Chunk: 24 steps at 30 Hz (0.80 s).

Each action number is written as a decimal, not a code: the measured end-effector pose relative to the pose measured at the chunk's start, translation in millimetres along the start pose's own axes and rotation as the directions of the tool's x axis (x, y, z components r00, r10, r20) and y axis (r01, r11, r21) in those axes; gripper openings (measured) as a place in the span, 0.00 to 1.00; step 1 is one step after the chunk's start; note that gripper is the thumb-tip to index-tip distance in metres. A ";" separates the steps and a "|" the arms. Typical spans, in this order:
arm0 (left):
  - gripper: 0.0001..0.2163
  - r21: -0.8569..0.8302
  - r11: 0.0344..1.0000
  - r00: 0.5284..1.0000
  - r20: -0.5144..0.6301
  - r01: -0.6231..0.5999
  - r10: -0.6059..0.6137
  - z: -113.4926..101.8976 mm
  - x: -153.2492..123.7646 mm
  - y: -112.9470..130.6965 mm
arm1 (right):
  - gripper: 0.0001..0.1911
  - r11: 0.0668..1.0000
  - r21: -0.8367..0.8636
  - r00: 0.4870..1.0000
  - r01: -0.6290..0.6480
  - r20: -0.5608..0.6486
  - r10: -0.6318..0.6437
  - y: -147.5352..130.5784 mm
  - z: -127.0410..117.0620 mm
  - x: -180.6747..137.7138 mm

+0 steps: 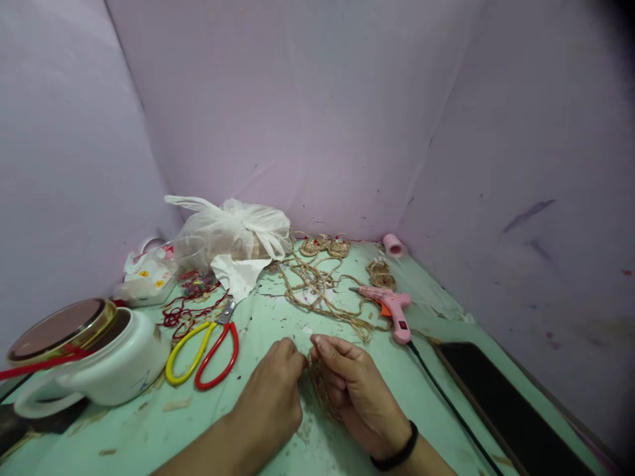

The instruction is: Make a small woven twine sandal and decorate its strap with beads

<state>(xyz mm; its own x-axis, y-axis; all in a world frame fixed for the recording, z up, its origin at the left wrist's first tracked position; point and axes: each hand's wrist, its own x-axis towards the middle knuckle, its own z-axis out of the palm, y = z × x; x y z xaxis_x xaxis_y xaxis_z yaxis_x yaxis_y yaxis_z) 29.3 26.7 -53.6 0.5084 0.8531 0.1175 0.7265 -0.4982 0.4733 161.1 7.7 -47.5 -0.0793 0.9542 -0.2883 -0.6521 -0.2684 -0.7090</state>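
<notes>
Pale green table (260, 334), lilac sheeting (317, 132) rising around it. Both bare hands worked low at the near side, close together, knuckles up on the left. Right hand (360, 390), dark band (397, 456) at the wrist, had thumb and forefinger closed to a pinch, remaining fingers curled in against a coiled twine piece (321, 393); that piece stood on edge between the two hands, partly covered by the right. Left hand (278, 383) was bent into a loose fist just beside it, fingertips turned away from view; could not tell whether it gripped anything. Beyond the hands lay a tangle of loose twine (364, 327), its frayed end nearest the fingers. Pink glue gun (397, 311) rested on its side to the right of the tangle, nozzle pointing left, black cord (451, 396) trailing toward the near edge, past a dark flat slab (501, 403). A smaller twine bundle (381, 274) sat behind the gun, a pink spool (393, 246) farther back. Left of the hands: scissors (227, 313) with one yellow and one red handle, spread apart; dark red yarn (178, 317) near them; white mug (119, 360) nearer. White plastic bag (248, 228) at the back.
</notes>
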 end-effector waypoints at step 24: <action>0.11 0.455 0.765 0.877 -0.084 0.457 -0.474 -71.2 -14.1 -59.8 | 0.15 1.000 -0.009 0.994 -0.005 -0.105 0.004 -5.5 -0.2 -1.0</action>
<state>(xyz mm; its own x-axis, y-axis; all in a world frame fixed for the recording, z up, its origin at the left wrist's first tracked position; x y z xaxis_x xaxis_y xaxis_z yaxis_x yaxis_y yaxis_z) -54.3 55.5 -21.3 0.0627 0.9969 -0.0476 0.9979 -0.0619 0.0187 165.0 8.2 -43.5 -0.0023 0.9340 -0.3573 -0.6449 -0.2745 -0.7133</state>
